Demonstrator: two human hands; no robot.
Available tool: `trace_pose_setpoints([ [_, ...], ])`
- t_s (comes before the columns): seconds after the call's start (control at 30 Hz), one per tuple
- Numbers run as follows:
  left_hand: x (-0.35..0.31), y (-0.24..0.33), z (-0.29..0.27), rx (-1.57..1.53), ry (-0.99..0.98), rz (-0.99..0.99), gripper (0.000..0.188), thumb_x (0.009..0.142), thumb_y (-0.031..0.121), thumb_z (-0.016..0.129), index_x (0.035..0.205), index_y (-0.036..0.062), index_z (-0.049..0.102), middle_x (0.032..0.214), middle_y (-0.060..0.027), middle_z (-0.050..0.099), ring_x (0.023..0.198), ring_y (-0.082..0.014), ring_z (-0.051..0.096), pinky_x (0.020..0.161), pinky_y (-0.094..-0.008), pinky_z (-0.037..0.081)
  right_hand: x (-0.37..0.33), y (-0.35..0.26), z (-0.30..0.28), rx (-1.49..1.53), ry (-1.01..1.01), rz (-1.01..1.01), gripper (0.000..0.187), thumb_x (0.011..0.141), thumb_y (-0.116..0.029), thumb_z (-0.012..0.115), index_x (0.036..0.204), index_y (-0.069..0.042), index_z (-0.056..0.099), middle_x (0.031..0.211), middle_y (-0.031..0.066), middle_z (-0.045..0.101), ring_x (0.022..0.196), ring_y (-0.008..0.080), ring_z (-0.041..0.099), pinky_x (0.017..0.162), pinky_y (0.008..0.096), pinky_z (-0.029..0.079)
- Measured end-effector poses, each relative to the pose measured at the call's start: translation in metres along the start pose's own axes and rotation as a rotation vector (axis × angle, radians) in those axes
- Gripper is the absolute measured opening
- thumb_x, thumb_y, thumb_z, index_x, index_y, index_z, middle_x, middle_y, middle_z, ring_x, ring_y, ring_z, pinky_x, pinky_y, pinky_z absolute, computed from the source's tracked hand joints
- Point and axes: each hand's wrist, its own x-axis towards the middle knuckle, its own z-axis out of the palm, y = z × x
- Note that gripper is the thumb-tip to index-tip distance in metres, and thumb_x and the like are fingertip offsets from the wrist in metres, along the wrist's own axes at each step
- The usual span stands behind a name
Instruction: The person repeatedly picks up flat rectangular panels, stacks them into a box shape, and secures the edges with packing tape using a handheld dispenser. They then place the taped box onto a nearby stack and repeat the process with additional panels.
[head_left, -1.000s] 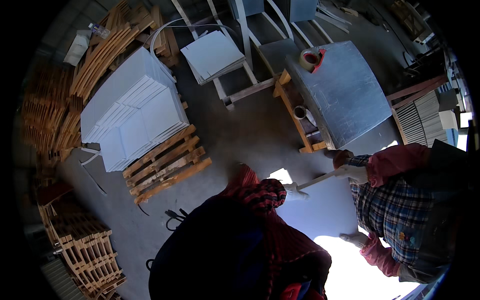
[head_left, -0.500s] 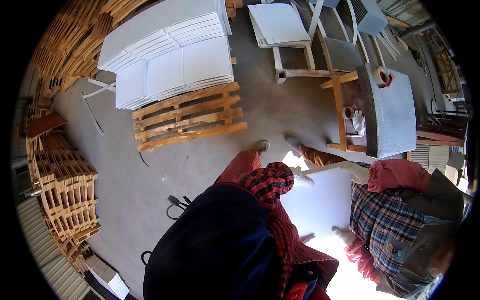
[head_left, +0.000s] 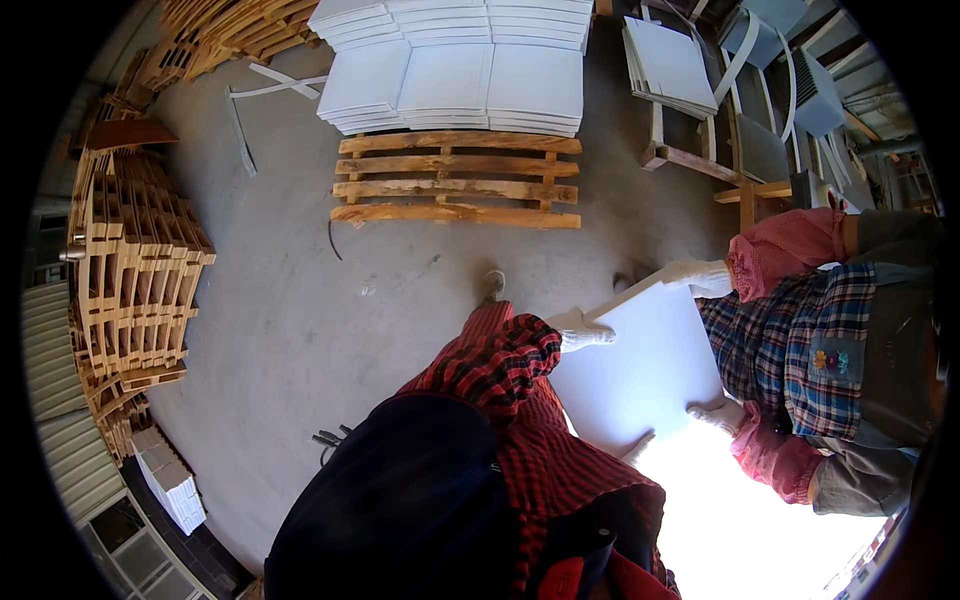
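Observation:
A white rectangular panel [head_left: 640, 360] is held level between me and a co-worker. My left hand [head_left: 582, 331], in a white glove below a red-and-black checked cuff, grips its edge with the thumb on top. At the bright near corner my right hand [head_left: 637, 447] shows only its gloved fingers against the panel; the rest is hidden by my sleeve and the glare. Across the panel, the co-worker's gloved hands, one at the far corner [head_left: 703, 277] and one at the near side [head_left: 717, 411], hold the opposite edge.
White panels are stacked [head_left: 445, 80] on a wooden pallet [head_left: 455, 190] ahead. More sheets [head_left: 668, 65] lie on a frame at the far right. Piled pallets [head_left: 140, 270] line the left wall. A loose strap [head_left: 240, 130] and a dark cable [head_left: 328, 440] lie on the floor.
My view has turned, so the pallet and stacks sit farther right and higher. The panel has swung to a more slanted angle, still gripped by both people. The co-worker now covers most of the table.

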Motion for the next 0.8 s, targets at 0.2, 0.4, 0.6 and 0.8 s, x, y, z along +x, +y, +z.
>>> trace_pose_setpoints([
  [0.2,-0.145,-0.052,-0.073,-0.097,-0.088,0.073,0.098,0.073,0.069,0.073,0.127,-0.0102,0.053,0.113,-0.0228,0.068,0.105,-0.0336,0.066,0.092,-0.0402,0.05,-0.124,0.075,0.017,-0.02,-0.02,-0.049,0.095,0.085,-0.067,0.059,0.145,0.002,0.031,0.143,0.018,0.043,0.127,0.0317,0.047,0.104,0.0452,0.043],
  [0.4,-0.187,-0.113,-0.183,-0.042,0.019,0.07,0.095,0.078,0.069,0.067,0.126,-0.0109,0.054,0.112,-0.0207,0.069,0.105,-0.0308,0.067,0.092,-0.0387,0.05,-0.239,0.147,0.129,-0.088,-0.006,-0.057,0.095,0.084,-0.067,0.059,0.145,0.001,0.03,0.145,0.0174,0.041,0.129,0.0315,0.045,0.105,0.0452,0.043],
  [0.6,-0.142,-0.124,-0.332,0.007,-0.095,0.123,0.082,0.086,0.063,0.063,0.126,-0.0086,0.057,0.111,-0.0165,0.07,0.101,-0.0255,0.067,0.09,-0.035,0.049,-0.303,0.185,0.275,-0.548,-0.097,-0.172,0.095,0.084,-0.067,0.059,0.145,0.0,0.029,0.147,0.0168,0.04,0.131,0.0314,0.044,0.107,0.0452,0.042],
  [0.8,-0.111,-0.083,-0.487,0.115,-0.07,0.162,0.069,0.085,0.06,0.064,0.115,-0.0014,0.069,0.103,-0.0139,0.072,0.097,-0.0278,0.067,0.085,-0.0373,0.051,-0.256,0.228,0.395,-0.443,-0.116,-0.12,0.092,0.092,-0.07,0.048,0.153,-0.006,0.024,0.155,0.0132,0.034,0.138,0.0331,0.038,0.111,0.0497,0.037],
])
